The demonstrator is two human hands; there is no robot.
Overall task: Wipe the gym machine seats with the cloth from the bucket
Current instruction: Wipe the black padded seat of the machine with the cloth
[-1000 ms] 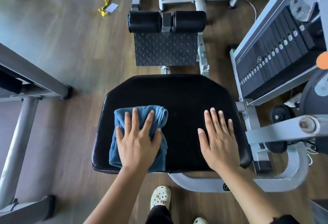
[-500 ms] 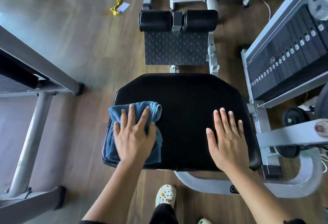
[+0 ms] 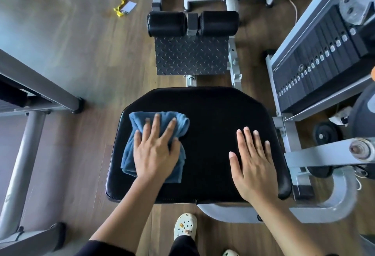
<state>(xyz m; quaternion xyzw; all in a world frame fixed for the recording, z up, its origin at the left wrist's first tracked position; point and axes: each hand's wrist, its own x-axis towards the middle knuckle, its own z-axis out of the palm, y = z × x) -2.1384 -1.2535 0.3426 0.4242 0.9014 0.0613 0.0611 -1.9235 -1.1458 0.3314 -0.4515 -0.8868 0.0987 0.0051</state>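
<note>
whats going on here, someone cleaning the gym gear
Yes. A person is leaning over a black padded machine seat. Their left hand lies flat on a folded blue cloth, pressing it onto the seat's left side. Their right hand rests open and bare on the right side, holding nothing. No bucket is in view.

Soft blue terry cloth (image 3: 162,123) on smooth, faintly glossy black vinyl seat (image 3: 213,118); embossed metal footplate (image 3: 191,55); wood-grain floor (image 3: 91,53).
</note>
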